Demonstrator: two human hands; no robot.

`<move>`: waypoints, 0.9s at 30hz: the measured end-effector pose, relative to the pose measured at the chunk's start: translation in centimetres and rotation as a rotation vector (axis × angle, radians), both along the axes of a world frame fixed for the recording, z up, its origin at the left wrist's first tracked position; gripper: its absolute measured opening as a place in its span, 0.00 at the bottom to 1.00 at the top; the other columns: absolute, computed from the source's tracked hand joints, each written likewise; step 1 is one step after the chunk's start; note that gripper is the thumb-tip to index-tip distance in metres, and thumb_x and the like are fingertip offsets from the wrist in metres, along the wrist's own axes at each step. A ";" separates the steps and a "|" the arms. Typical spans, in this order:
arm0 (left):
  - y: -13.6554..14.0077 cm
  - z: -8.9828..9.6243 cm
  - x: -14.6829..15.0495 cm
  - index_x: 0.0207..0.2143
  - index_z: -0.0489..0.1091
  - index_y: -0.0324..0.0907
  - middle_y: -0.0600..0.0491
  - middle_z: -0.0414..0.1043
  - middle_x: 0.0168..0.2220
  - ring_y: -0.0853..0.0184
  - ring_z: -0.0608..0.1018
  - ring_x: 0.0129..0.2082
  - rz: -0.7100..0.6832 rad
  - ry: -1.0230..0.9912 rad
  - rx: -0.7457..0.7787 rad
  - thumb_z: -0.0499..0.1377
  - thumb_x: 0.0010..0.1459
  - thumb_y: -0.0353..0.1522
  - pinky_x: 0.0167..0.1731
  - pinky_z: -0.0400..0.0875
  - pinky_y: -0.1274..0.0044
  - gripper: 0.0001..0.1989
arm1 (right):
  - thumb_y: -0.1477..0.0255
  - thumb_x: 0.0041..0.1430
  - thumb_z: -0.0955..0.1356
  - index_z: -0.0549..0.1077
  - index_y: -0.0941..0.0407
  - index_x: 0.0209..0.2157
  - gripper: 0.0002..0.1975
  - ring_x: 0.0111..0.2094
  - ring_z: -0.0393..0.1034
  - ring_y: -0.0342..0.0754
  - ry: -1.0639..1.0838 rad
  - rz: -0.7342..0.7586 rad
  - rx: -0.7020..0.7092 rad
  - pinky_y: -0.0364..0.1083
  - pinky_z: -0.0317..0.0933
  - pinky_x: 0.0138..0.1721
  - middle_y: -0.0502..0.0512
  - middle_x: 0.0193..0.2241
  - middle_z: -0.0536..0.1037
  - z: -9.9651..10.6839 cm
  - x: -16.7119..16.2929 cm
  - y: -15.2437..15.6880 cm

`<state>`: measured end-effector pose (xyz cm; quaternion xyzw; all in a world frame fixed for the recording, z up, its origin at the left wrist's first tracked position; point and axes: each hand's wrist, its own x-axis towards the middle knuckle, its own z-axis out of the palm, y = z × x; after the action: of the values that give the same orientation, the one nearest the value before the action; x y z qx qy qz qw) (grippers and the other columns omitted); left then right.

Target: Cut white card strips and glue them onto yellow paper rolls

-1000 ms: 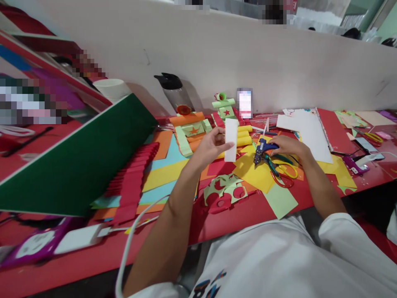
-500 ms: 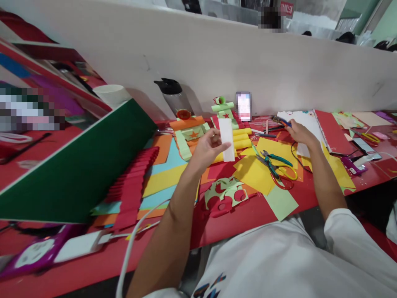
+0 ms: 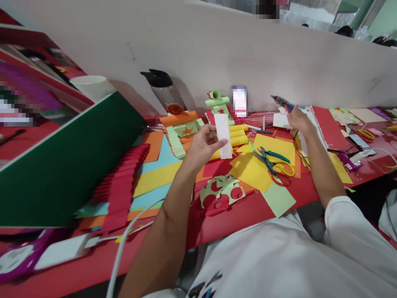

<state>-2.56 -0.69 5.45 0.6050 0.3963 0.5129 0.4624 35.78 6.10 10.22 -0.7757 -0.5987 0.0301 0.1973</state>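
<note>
L hand [image 3: 203, 145]'s pinching a white rectangular paper strip [image 3: 222, 134] near yellow paper rolls [image 3: 239, 137]; R hand [image 3: 299, 118]'s gripping a blue plastic glue gun [image 3: 283, 102], raised over the red table [image 3: 214, 227]. Green-handled metal pliers [image 3: 278, 156] lie on yellow paper [image 3: 252, 169] btw.

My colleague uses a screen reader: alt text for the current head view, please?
A person's left hand holds a white strip; their right hand holds a blue glue gun above a red table. Green-handled pliers and scissors lie partly on yellow paper.
</note>
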 end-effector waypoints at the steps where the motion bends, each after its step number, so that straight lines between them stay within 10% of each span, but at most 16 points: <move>1: 0.1 -0.1 0.0 0.38 0.65 0.46 0.58 0.70 0.30 0.67 0.74 0.31 -0.002 0.000 0.001 0.77 0.42 0.38 0.34 0.70 0.74 0.27 | 0.61 0.72 0.60 0.62 0.65 0.61 0.25 0.53 0.75 0.72 -0.036 0.002 0.009 0.67 0.67 0.54 0.84 0.55 0.73 -1.8 -1.0 0.1; 5: 0.2 -0.3 0.0 0.38 0.66 0.45 0.57 0.72 0.30 0.67 0.75 0.31 -0.018 -0.007 0.003 0.77 0.41 0.38 0.34 0.70 0.75 0.27 | 0.66 0.72 0.59 0.63 0.66 0.59 0.21 0.59 0.68 0.71 -0.088 0.039 -0.077 0.65 0.63 0.59 0.83 0.58 0.71 -7.2 -3.6 -0.1; 10: 0.1 -0.4 0.2 0.39 0.66 0.45 0.56 0.74 0.31 0.65 0.77 0.32 -0.040 0.006 0.014 0.77 0.43 0.39 0.34 0.72 0.74 0.26 | 0.71 0.72 0.57 0.58 0.70 0.64 0.24 0.60 0.68 0.70 -0.080 0.049 -0.107 0.64 0.63 0.60 0.84 0.59 0.69 -8.9 -4.6 0.1; 19: 0.1 -0.4 0.2 0.38 0.67 0.45 0.56 0.74 0.30 0.65 0.78 0.32 -0.051 -0.001 0.007 0.77 0.42 0.38 0.35 0.74 0.74 0.26 | 0.67 0.65 0.66 0.67 0.64 0.58 0.23 0.60 0.65 0.72 -0.101 0.123 0.055 0.67 0.61 0.60 0.80 0.59 0.70 -5.4 -4.2 -1.2; 27: -0.5 0.0 0.8 0.38 0.66 0.45 0.56 0.75 0.32 0.65 0.78 0.32 -0.120 -0.006 -0.090 0.78 0.40 0.38 0.34 0.73 0.74 0.28 | 0.57 0.62 0.71 0.71 0.51 0.51 0.20 0.51 0.73 0.53 0.763 0.768 0.019 0.51 0.70 0.49 0.58 0.49 0.77 -2.9 -10.4 -6.1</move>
<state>-1.80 -1.22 5.45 0.6047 0.3806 0.4677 0.5204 25.40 0.03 7.30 -0.4333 -0.7253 0.3742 0.3824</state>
